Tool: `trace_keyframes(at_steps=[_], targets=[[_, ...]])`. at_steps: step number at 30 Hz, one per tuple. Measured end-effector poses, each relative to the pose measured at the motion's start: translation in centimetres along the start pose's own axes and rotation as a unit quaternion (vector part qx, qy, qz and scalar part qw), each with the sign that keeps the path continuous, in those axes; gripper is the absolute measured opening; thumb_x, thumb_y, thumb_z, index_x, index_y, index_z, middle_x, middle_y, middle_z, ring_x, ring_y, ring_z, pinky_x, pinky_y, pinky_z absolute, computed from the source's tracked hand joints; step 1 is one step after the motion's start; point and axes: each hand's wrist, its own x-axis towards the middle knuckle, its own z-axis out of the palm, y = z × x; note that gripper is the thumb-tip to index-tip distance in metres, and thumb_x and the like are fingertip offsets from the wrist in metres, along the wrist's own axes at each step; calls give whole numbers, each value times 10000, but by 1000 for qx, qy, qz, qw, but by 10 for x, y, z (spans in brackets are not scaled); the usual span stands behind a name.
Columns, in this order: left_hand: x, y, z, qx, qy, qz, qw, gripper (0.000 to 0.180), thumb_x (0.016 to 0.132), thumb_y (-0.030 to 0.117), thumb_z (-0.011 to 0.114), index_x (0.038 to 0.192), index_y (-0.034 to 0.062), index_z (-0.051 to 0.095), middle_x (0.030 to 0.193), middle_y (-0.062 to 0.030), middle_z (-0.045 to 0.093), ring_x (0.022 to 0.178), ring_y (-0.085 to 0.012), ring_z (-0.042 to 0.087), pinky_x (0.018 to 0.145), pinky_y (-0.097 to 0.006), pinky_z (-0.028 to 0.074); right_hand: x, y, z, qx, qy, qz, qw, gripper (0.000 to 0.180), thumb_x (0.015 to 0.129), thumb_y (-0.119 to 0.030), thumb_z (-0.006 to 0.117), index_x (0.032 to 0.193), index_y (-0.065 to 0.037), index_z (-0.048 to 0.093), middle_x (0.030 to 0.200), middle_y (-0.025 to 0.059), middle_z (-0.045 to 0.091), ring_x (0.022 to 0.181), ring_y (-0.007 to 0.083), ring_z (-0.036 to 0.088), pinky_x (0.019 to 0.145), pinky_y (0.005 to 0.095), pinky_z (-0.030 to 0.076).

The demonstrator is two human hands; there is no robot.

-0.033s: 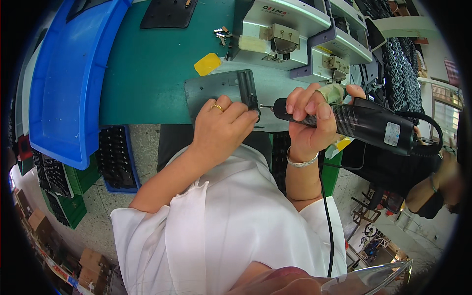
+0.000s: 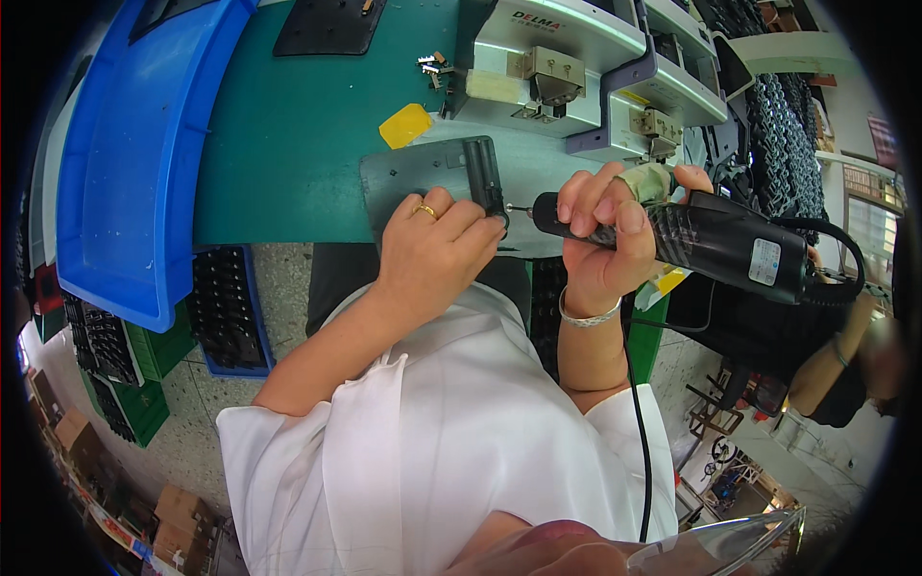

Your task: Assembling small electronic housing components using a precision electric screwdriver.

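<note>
My right hand (image 2: 615, 226) is wrapped round a black corded electric screwdriver (image 2: 725, 240), held nearly level. Its thin bit points left, with the tip at the right edge of a dark, flat plastic panel (image 2: 423, 165). Pressed together, the fingers of my left hand (image 2: 437, 240) grip this panel by its near right corner, next to the bit. The panel lies on the table's front edge, with a raised strip along its right side. Whatever sits under my left fingertips is hidden. A pale wrap covers one right finger.
A large blue tray (image 2: 125, 173) stands at the left. Metal press-like fixtures (image 2: 547, 72) stand at the back right. Small metal parts (image 2: 435, 69), a yellow piece (image 2: 405, 126) and another dark panel (image 2: 331, 24) lie on the green table (image 2: 279, 144). A co-worker's arm (image 2: 831, 370) is at the right.
The co-worker's arm at the right has shifted slightly. My hands, the screwdriver and the panel show no visible movement.
</note>
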Motion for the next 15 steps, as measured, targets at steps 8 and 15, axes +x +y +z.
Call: trace_keyframes(at_steps=[8,15], targets=[[-3,-1,2,49,10,30,998,150,683,156,767,793,141,665,755,46,559,663,-151,484,565,-303,331,-1,9,-1,-13,-24,10,1000,532,860,-34,611,1252,-114,260,640,59,519,479,145,494,486,322,473],[-7,-2,0,56,13,43,997,194,681,159,767,857,147,686,784,55,578,650,-141,476,570,-296,330,-3,10,3,-39,-35,21,998,482,861,-12,588,1210,-99,267,622,59,502,475,145,484,495,323,473]])
